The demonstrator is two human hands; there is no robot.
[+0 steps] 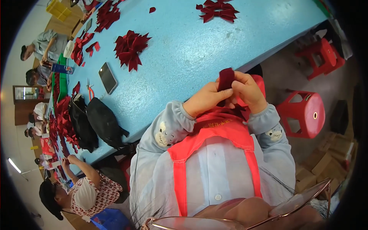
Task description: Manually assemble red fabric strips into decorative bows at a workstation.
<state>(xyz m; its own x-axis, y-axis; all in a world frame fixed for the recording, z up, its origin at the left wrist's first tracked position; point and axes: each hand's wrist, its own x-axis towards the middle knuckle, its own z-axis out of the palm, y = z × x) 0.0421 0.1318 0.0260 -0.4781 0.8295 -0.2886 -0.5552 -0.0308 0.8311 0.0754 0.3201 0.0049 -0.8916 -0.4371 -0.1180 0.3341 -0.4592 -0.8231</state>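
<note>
Above my lap, close to the table's edge, both hands are closed on a dark red velvet ribbon piece (pixel 226 79). My left hand (pixel 207 97) presses its thumb against the ribbon's lower part. From the other side my right hand (pixel 249 91) pinches the same piece, its fingers bent round it. The ribbon's upper end stands up between the hands; its lower part is hidden by my fingers. On the blue table (pixel 165 73) lie a pile of dark red bows (pixel 131 49) and another dark red bow cluster (pixel 217 11) farther off.
A phone (pixel 108 78), orange-handled pliers (pixel 90 91) and two black bags (pixel 105 119) lie on the table's left part. Loose red ribbons (pixel 65 119) heap beyond them. A co-worker (pixel 90 191) sits at left. Red stools (pixel 306 115) and cardboard boxes (pixel 326 166) stand at right.
</note>
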